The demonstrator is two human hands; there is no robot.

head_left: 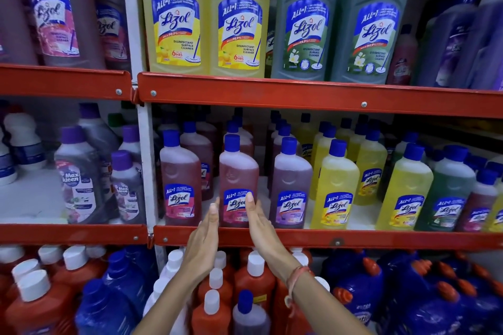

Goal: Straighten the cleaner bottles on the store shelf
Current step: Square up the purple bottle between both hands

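Note:
A pink Lizol bottle [238, 177] with a blue cap stands upright at the front of the middle shelf [353, 238]. My left hand [204, 236] is flat and open just left of its lower label, close to the bottle's side. My right hand [260, 226] is flat too, fingertips resting on the right part of the label. Neither hand is closed around the bottle. Another pink bottle [179, 179] stands to its left and a purple one [291, 185] to its right, labels facing forward.
Yellow bottles [336, 190] and green ones [446, 193] fill the middle shelf to the right. Large yellow bottles [174, 16] and green ones [304, 19] stand on the top shelf. Orange bottles [35, 304] and blue ones [424, 296] crowd the bottom shelf under my arms. A white upright post [145, 166] divides the bays.

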